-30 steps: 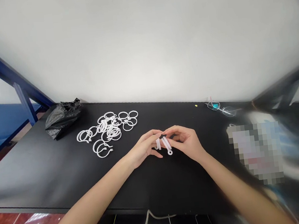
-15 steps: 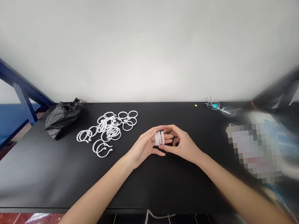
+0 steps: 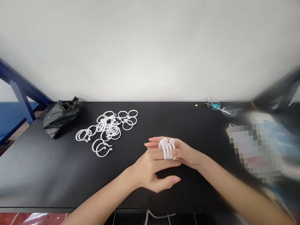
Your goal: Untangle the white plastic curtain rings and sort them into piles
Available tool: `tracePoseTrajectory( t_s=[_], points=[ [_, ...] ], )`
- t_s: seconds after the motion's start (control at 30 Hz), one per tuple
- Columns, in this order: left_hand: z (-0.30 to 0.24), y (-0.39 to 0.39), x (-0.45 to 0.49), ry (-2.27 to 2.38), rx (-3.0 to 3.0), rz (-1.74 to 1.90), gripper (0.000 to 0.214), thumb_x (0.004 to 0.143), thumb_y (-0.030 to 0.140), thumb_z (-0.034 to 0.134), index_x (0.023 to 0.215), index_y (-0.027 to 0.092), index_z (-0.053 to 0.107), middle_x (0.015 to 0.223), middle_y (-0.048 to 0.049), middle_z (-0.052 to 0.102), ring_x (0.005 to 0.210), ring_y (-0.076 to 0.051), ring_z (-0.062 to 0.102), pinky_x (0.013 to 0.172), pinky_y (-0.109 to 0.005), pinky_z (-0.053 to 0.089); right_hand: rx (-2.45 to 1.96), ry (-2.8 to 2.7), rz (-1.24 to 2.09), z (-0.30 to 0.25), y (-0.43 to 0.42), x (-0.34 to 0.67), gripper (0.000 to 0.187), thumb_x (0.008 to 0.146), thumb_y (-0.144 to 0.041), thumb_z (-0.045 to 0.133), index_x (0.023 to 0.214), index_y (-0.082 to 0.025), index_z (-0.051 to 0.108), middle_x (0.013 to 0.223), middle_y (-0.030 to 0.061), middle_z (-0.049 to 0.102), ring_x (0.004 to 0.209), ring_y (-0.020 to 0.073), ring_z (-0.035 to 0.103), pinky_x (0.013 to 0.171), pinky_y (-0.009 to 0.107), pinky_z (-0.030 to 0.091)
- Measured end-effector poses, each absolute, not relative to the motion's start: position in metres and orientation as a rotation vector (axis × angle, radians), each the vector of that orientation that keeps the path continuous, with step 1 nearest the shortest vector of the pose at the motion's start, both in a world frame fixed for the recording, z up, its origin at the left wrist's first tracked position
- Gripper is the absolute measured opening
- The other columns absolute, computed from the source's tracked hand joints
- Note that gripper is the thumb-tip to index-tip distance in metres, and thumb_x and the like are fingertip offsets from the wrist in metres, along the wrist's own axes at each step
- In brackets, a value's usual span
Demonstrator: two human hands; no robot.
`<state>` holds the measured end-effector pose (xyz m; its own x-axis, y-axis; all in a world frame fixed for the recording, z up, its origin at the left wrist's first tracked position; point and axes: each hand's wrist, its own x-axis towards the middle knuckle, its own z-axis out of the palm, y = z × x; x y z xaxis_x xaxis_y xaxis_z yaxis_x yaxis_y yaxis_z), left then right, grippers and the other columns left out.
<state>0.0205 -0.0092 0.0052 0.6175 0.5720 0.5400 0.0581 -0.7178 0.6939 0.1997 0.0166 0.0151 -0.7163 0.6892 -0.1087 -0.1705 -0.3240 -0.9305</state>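
Several white plastic rings [image 3: 167, 151] with small knobbed ends sit side by side around the fingers of my left hand [image 3: 148, 168]. That hand shows its back, with its fingers stretched out to the right and its thumb apart. My right hand [image 3: 184, 152] closes over the rings, its thumb on their near side and its fingers reaching behind my left hand. Partly hidden are the left fingertips, behind the rings and the right hand. To the left on the black table lies a loose pile of similar white rings [image 3: 108, 131], touched by neither hand.
A crumpled black plastic bag [image 3: 62, 117] rests at the table's back left. Eyeglasses [image 3: 221, 108] lie at the back right, near a small yellow bit [image 3: 196, 105]. A blurred, pixelated item [image 3: 255, 154] occupies the right side. Behind the black table [image 3: 64, 165] rises a pale wall.
My left hand has turned from palm in view to back in view. The rings moved with it, slightly right and nearer, and my right thumb now presses on them. The pile is unchanged.
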Motion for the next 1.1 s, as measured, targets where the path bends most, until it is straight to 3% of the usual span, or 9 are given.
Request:
tracePoseTrajectory(
  t_s=[0.17, 0.27, 0.43, 0.57, 0.67, 0.8, 0.93, 1.0, 1.1],
  points=[
    [-0.001, -0.008, 0.028, 0.454, 2.203, 1.032, 0.033, 0.088, 0.039, 0.055, 0.102, 0.014, 0.073, 0.089, -0.0139, 0.074, 0.081, -0.025, 0.069, 0.076, -0.035, 0.055, -0.772, -1.327, 1.916, 0.018, 0.008, 0.192, 0.031, 0.084, -0.04, 0.07, 0.11, -0.022, 0.069, 0.118, 0.0095, 0.072, 0.112, 0.026, 0.067, 0.101, 0.047, 0.051],
    [0.001, -0.008, 0.027, 0.458, 2.143, 0.999, 0.033, 0.088, 0.037, 0.057, 0.104, 0.012, 0.072, 0.092, -0.0149, 0.073, 0.084, -0.025, 0.069, 0.079, -0.034, 0.055, -0.817, -1.343, 1.796, 0.019, 0.007, 0.191, 0.021, 0.089, -0.037, 0.065, 0.103, -0.023, 0.072, 0.116, 0.0075, 0.073, 0.112, 0.0238, 0.067, 0.1, 0.044, 0.052],
    [0.009, -0.01, 0.025, 0.47, 1.916, 1.009, 0.03, 0.09, 0.035, 0.058, 0.101, 0.013, 0.075, 0.096, -0.0146, 0.074, 0.089, -0.025, 0.069, 0.083, -0.036, 0.054, -0.838, -1.377, 1.672, 0.02, 0.006, 0.191, 0.028, 0.094, -0.042, 0.056, 0.109, -0.024, 0.071, 0.117, 0.0081, 0.072, 0.114, 0.0228, 0.066, 0.101, 0.041, 0.05],
    [0.018, -0.005, 0.02, 0.407, 1.462, 0.953, 0.049, 0.095, 0.05, 0.046, 0.088, 0.014, 0.078, 0.091, -0.0148, 0.075, 0.09, -0.028, 0.07, 0.086, -0.042, 0.054, -0.746, -1.377, 1.85, 0.024, 0.015, 0.203, 0.061, 0.074, -0.054, 0.075, 0.124, -0.023, 0.062, 0.122, 0.0101, 0.068, 0.111, 0.0256, 0.065, 0.098, 0.042, 0.05],
    [0.021, 0.0, 0.015, 0.407, 1.187, 0.908, 0.065, 0.091, 0.064, 0.041, 0.074, 0.013, 0.078, 0.08, -0.0146, 0.075, 0.081, -0.03, 0.07, 0.084, -0.046, 0.054, -0.746, -1.345, 1.995, 0.023, 0.021, 0.207, 0.054, 0.063, -0.041, 0.086, 0.11, -0.02, 0.069, 0.094, 0.0044, 0.072, 0.085, 0.0193, 0.068, 0.081, 0.032, 0.053],
    [0.019, 0.004, 0.015, 0.466, 1.058, 0.856, 0.066, 0.081, 0.072, 0.05, 0.06, 0.013, 0.073, 0.068, -0.0132, 0.07, 0.07, -0.027, 0.067, 0.078, -0.045, 0.053, -0.669, -1.071, 2.155, 0.014, 0.018, 0.198, 0.021, 0.07, -0.03, 0.082, 0.078, -0.018, 0.068, 0.055, -0.0049, 0.058, 0.047, 0.0082, 0.051, 0.051, 0.021, 0.044],
    [0.015, 0.005, 0.019, 0.454, 0.945, 0.917, 0.053, 0.079, 0.06, 0.065, 0.054, 0.013, 0.061, 0.064, -0.0078, 0.064, 0.068, -0.021, 0.063, 0.073, -0.036, 0.051, -0.517, -0.963, 2.232, 0.01, 0.014, 0.191, 0.033, 0.065, -0.034, 0.085, 0.057, -0.014, 0.059, 0.057, -0.0039, 0.058, 0.039, 0.0003, 0.036, 0.04, 0.015, 0.034],
    [0.015, 0.005, 0.021, 0.485, 0.922, 0.966, 0.046, 0.079, 0.045, 0.072, 0.053, 0.014, 0.05, 0.064, -0.0031, 0.059, 0.066, -0.015, 0.059, 0.068, -0.028, 0.048, -0.535, -0.959, 2.222, 0.012, 0.013, 0.193, 0.032, 0.065, -0.036, 0.085, 0.063, -0.014, 0.064, 0.058, -0.0041, 0.06, 0.035, -0.001, 0.035, 0.035, 0.014, 0.031],
    [0.016, 0.007, 0.019, 0.541, 1.022, 1.032, 0.039, 0.078, 0.034, 0.075, 0.067, 0.016, 0.042, 0.074, 0.001, 0.054, 0.069, -0.011, 0.054, 0.062, -0.022, 0.045, -0.689, -1.011, 2.115, 0.017, 0.013, 0.197, 0.026, 0.065, -0.032, 0.086, 0.073, -0.014, 0.068, 0.052, -0.0055, 0.059, 0.035, 0.0023, 0.045, 0.036, 0.014, 0.038]
  ],
)
